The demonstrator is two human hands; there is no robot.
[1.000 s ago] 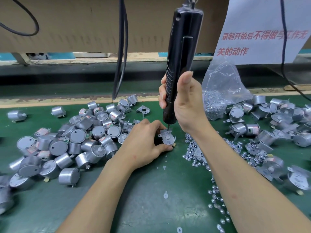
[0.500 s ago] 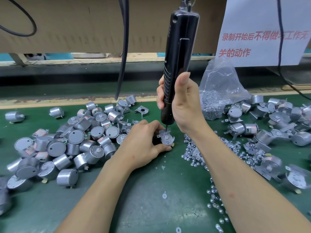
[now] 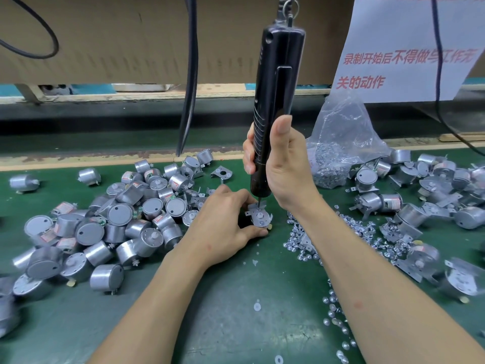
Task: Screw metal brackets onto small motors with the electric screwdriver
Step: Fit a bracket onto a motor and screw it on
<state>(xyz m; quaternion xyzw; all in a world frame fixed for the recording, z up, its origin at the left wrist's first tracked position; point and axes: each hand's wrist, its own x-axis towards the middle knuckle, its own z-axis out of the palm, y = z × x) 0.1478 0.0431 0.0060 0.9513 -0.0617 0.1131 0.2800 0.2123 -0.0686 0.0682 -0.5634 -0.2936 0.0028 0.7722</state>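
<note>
1. Two hands meet near the middle of the green mat (image 3: 210,324). The left hand (image 3: 225,227) curls round a small motor (image 3: 259,221), thumb along its near side and fingers bent over the far side, holding it down on the mat.
2. A metal bracket (image 3: 252,209) sits on top of that motor, its tabs sticking out to either side.
3. The right hand (image 3: 286,164) grips the lower barrel of the black electric screwdriver (image 3: 278,82). The thumb lies straight up the front and the fingers wrap round the back (only their tips show at the barrel's left edge).
4. The screwdriver stands nearly upright, hung from a hook at its top, and its bit comes down onto the bracket's far edge. Whether a screw sits under the tip cannot be told.
5. Left of the hands lies a heap of bare motors (image 3: 118,227), and one loose bracket (image 3: 221,173) lies just behind the left hand.
6. Loose screws (image 3: 296,232) are scattered beside the right forearm. A clear bag of screws (image 3: 341,143) slumps behind them, and bracketed motors (image 3: 378,203) lie further right.
7. Behind hang a black cable (image 3: 191,74) and a white sheet with red Chinese characters (image 3: 406,48).
</note>
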